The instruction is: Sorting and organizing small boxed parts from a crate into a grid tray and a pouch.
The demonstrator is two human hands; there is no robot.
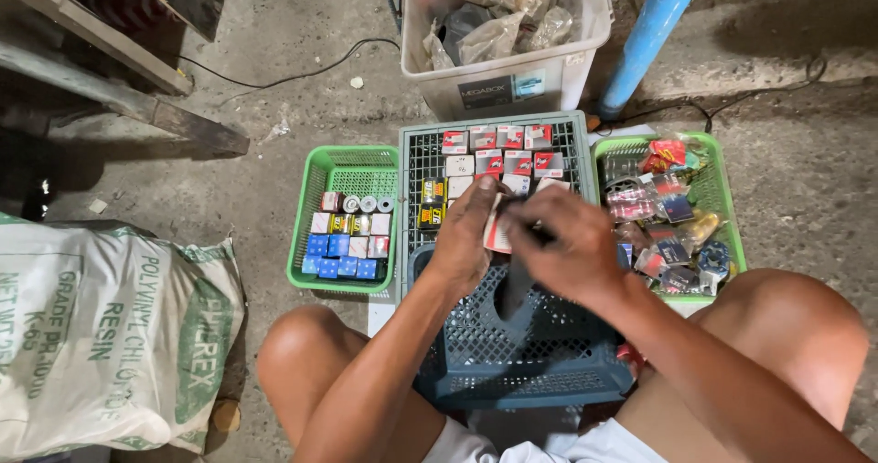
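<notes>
2 hands close on 1 small box above the crates.
Left hand (465,239) and right hand (562,248) pinch the small white-and-red box (497,234) between their fingers, over the dark blue crate (512,353); its long axis runs upright, the left hand nearer.

There is one view only, from a camera on the person's head. It looks steeply down and a little forward, from close above the knees and both hands (530,244). The crate (512,353) is at the centre, the floor (302,106) fills the top edge, and a sack (101,335) is at the left edge.
</notes>
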